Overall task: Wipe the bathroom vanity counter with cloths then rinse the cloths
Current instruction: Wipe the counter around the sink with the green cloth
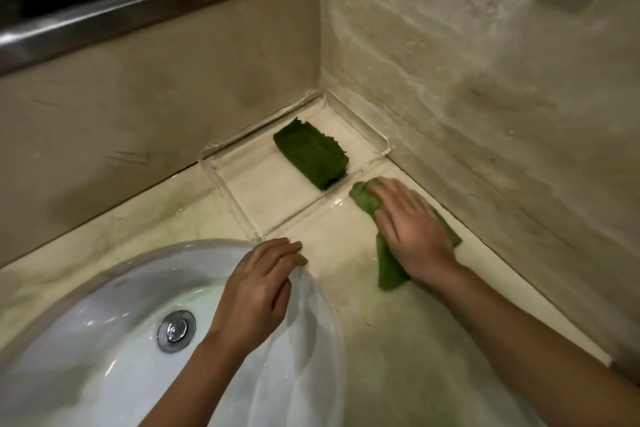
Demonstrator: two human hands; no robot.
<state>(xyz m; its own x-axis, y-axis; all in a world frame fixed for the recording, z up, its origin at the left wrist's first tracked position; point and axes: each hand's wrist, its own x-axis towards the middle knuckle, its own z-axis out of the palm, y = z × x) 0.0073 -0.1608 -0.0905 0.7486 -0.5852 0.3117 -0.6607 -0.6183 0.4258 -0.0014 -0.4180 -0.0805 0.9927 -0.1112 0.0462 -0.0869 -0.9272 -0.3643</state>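
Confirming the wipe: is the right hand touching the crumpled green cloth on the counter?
Touching. Head view: right hand lies flat on the crumpled green cloth, covering its middle.

L hand fingers loosely curled; R hand flat, fingers straight, pressing down.

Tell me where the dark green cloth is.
Head view: the dark green cloth lies in the clear tray at the back right corner of the counter, beyond the right hand pressing a lighter green cloth.

Light green cloth on counter, dark green cloth in tray
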